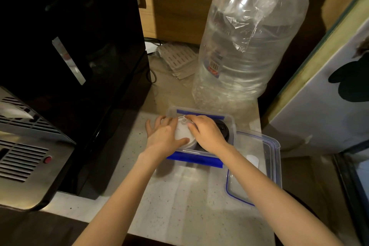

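A pale speckled countertop [179, 195] set against a wooden back wall [175, 6]. A person works with both bare hands over a clear plastic container [229, 118] standing mid-counter.

The left hand [162, 138] lies open, fingers spread over the container's left rim, thumb pressed along the near edge of a white disc [182, 133] that sits in the container's left half. The right hand [208, 135] curls over the disc from the right, its fingertips pinching a small clear tab [184, 120] at the disc's far edge. The frame is slightly blurred there.

Under the right hand, in the container's right half, lies a black round object [222, 129], partly hidden. A blue clip [195, 159] hangs open along the container's near side.

Just right of the container, touching its corner, the container's lid [276, 166] lies on the counter, clear with a blue seal. A small white piece [252, 160] shows at it, though whether on or under the lid cannot be told.

Beyond the container stands a large water bottle [249, 56] wrapped in clear film, with a white perforated panel [177, 58] lying to its left.

A glossy black machine [69, 46] fills the left. In front of it, at the near left, is a steel grille [22, 156] with a red button [48, 159] beside it. A white panel [319, 106] closes the right side.
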`<state>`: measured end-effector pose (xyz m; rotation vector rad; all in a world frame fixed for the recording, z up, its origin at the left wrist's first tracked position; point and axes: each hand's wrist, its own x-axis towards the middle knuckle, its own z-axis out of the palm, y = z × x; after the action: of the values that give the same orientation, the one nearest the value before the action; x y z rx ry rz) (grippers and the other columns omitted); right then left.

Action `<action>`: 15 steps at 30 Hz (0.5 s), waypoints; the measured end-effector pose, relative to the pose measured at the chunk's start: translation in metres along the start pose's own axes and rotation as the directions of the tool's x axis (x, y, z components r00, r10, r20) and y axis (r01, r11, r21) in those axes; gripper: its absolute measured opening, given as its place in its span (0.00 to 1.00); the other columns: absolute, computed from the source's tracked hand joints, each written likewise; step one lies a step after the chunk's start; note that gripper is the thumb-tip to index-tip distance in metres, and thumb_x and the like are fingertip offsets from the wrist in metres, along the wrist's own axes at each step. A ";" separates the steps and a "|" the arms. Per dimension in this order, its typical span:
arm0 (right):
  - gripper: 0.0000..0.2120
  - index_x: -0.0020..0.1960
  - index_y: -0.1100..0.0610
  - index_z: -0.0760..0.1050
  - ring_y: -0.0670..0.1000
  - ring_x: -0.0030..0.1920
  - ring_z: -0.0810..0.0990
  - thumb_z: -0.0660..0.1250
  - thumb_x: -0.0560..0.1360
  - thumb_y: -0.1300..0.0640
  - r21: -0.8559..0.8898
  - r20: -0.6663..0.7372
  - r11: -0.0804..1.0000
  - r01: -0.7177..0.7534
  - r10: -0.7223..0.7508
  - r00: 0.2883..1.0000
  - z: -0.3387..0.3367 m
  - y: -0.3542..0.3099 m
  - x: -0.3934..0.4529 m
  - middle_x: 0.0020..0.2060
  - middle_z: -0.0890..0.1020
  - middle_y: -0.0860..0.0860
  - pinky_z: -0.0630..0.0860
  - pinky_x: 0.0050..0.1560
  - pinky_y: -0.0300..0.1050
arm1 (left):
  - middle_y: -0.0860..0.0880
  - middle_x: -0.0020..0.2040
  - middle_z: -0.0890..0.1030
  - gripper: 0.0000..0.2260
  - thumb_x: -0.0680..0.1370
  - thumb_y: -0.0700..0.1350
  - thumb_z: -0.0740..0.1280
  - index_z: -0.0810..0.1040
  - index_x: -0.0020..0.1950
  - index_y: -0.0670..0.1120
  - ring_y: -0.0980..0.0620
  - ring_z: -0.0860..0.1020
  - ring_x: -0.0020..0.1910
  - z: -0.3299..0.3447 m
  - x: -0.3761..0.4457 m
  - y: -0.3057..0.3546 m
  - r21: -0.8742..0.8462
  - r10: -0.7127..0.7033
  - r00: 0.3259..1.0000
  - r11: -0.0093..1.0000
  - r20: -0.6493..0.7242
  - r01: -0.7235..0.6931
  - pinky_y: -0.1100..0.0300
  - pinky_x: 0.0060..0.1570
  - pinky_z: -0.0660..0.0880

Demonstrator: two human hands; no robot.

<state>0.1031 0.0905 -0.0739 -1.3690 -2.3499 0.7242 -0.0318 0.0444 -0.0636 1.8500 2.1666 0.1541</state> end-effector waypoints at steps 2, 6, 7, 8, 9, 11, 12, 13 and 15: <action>0.19 0.70 0.54 0.65 0.54 0.66 0.70 0.54 0.80 0.54 0.068 0.013 0.996 -0.052 0.051 0.999 -0.005 0.000 -0.003 0.65 0.74 0.56 0.67 0.66 0.50 | 0.48 0.74 0.63 0.34 0.72 0.59 0.65 0.56 0.73 0.50 0.46 0.55 0.74 0.000 -0.001 0.002 -0.010 -0.007 1.000 1.000 -0.018 0.007 0.41 0.72 0.46; 0.17 0.68 0.55 0.68 0.53 0.66 0.71 0.55 0.80 0.56 0.148 -0.085 0.983 -0.108 0.121 0.989 -0.020 0.008 -0.007 0.64 0.74 0.55 0.65 0.65 0.45 | 0.48 0.72 0.65 0.32 0.71 0.59 0.66 0.60 0.71 0.52 0.47 0.58 0.73 0.003 -0.003 0.003 -0.071 0.044 0.994 0.996 -0.100 -0.052 0.42 0.71 0.50; 0.16 0.66 0.56 0.69 0.53 0.65 0.72 0.55 0.80 0.57 0.139 -0.112 0.984 -0.112 0.128 0.985 -0.025 0.012 -0.009 0.63 0.76 0.55 0.66 0.64 0.44 | 0.49 0.72 0.66 0.32 0.70 0.60 0.66 0.61 0.71 0.52 0.47 0.59 0.72 0.004 -0.003 0.004 -0.068 0.060 0.992 0.995 -0.111 -0.068 0.42 0.71 0.51; 0.15 0.65 0.57 0.71 0.53 0.64 0.72 0.56 0.79 0.59 0.128 -0.135 0.985 -0.116 0.133 0.982 -0.029 0.015 -0.012 0.62 0.77 0.55 0.66 0.63 0.43 | 0.49 0.71 0.66 0.33 0.69 0.61 0.67 0.61 0.70 0.52 0.47 0.59 0.72 0.005 -0.003 0.005 -0.061 0.071 0.991 0.995 -0.114 -0.078 0.42 0.70 0.52; 0.15 0.64 0.57 0.72 0.53 0.63 0.73 0.57 0.79 0.60 0.122 -0.156 0.985 -0.120 0.139 0.978 -0.033 0.018 -0.015 0.60 0.78 0.55 0.66 0.62 0.43 | 0.49 0.71 0.66 0.34 0.68 0.62 0.67 0.61 0.70 0.52 0.47 0.59 0.72 0.006 -0.003 0.007 -0.058 0.072 0.991 0.995 -0.111 -0.079 0.42 0.70 0.52; 0.13 0.61 0.58 0.74 0.53 0.61 0.74 0.58 0.78 0.61 0.131 -0.213 0.982 -0.134 0.160 0.964 -0.040 0.025 -0.024 0.59 0.79 0.55 0.67 0.60 0.42 | 0.48 0.72 0.64 0.37 0.68 0.63 0.68 0.59 0.71 0.51 0.47 0.59 0.72 0.007 -0.004 0.011 -0.067 0.069 0.991 0.995 -0.112 -0.077 0.42 0.71 0.52; 0.13 0.61 0.58 0.74 0.53 0.61 0.74 0.59 0.78 0.62 0.139 -0.251 0.980 -0.146 0.177 0.952 -0.044 0.030 -0.030 0.58 0.79 0.55 0.67 0.60 0.42 | 0.48 0.73 0.62 0.38 0.67 0.63 0.68 0.58 0.72 0.51 0.47 0.58 0.73 0.008 -0.004 0.013 -0.075 0.073 0.990 0.994 -0.121 -0.082 0.42 0.71 0.52; 0.13 0.61 0.58 0.74 0.54 0.61 0.74 0.60 0.77 0.62 0.148 -0.288 0.975 -0.168 0.205 0.936 -0.047 0.037 -0.036 0.58 0.79 0.56 0.68 0.60 0.43 | 0.47 0.74 0.61 0.39 0.68 0.63 0.67 0.57 0.73 0.52 0.47 0.57 0.74 0.008 -0.005 0.015 -0.082 0.086 0.987 0.992 -0.139 -0.098 0.42 0.71 0.52; 0.14 0.63 0.59 0.73 0.56 0.63 0.72 0.61 0.77 0.62 0.168 -0.350 0.949 -0.266 0.310 0.884 -0.054 0.055 -0.053 0.60 0.77 0.57 0.69 0.61 0.47 | 0.47 0.75 0.60 0.36 0.69 0.62 0.67 0.59 0.73 0.53 0.46 0.56 0.75 0.012 -0.010 0.018 -0.076 0.164 0.964 0.980 -0.211 -0.184 0.42 0.72 0.52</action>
<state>0.1949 0.0812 -0.0626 -1.6585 -1.8051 0.6012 -0.0094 0.0361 -0.0685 2.0465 2.0787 0.4963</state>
